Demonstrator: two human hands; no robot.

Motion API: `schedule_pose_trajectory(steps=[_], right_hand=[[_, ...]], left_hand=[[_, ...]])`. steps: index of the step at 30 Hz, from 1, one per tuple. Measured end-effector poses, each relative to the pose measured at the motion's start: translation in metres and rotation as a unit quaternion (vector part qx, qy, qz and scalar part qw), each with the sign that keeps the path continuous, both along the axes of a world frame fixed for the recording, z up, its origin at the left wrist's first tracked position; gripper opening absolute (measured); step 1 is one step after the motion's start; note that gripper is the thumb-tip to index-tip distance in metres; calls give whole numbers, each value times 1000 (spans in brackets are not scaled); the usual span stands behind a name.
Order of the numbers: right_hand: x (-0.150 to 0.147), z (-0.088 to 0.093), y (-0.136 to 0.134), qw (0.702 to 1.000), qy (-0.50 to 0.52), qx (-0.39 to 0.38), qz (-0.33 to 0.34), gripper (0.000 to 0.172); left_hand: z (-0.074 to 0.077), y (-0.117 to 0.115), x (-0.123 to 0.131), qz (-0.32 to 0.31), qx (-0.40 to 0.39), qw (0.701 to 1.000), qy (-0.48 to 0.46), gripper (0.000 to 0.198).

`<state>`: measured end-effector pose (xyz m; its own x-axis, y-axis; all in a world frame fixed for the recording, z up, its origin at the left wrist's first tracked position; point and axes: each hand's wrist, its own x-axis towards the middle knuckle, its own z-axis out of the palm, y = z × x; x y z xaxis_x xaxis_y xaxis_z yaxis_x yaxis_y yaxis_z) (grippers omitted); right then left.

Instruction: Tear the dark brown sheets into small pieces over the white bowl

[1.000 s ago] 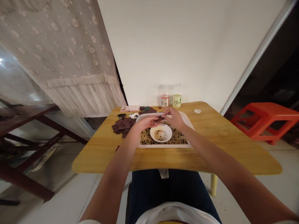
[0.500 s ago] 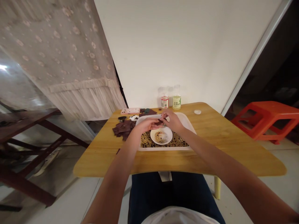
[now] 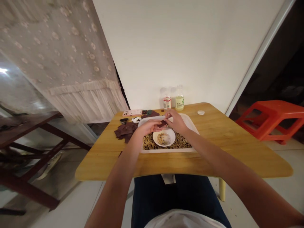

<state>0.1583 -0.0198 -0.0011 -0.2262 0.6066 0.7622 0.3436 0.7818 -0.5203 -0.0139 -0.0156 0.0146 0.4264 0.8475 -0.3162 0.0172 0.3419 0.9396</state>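
A wooden table (image 3: pixel 225 155) is standing before the seated person, and a white tray (image 3: pixel 166 151) is lying at its middle. This tray is containing many small round grains (image 3: pixel 149 144), tan and dark mixed. On the grains a white bowl (image 3: pixel 172 135) is resting, holding a smaller portion of similar grains at its bottom. At the far edge, two clear labelled bottles (image 3: pixel 180 103) are standing side by side; what they are containing, I cannot make out.

The hands and forearms are hiding parts of the tray, and the left forearm is partly covering a heap of dark brown pieces (image 3: pixel 125 130) on the left.

The left hand (image 3: pixel 151 126) is turning its palm upward, clamping a brown piece (image 3: pixel 162 123) between thumb and fingers, above the bowl's far side. The right hand (image 3: pixel 176 121) is touching the piece with bent fingers; whether they are pinching it, I cannot tell. The piece is looking small, flat and dark reddish-brown, its outline blurred.
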Motion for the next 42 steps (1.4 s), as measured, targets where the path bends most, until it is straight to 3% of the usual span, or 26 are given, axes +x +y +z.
schedule_pose_trajectory(steps=[13,42], right_hand=[[-1,0,-2,1000,-16,-21,-4,11],[-1,-1,-2,1000,-14,5,-3,11]], left_hand=[[2,-1,-1,12,1,1000,1,13],[-4,2,-2,-34,2,999,-14,15]])
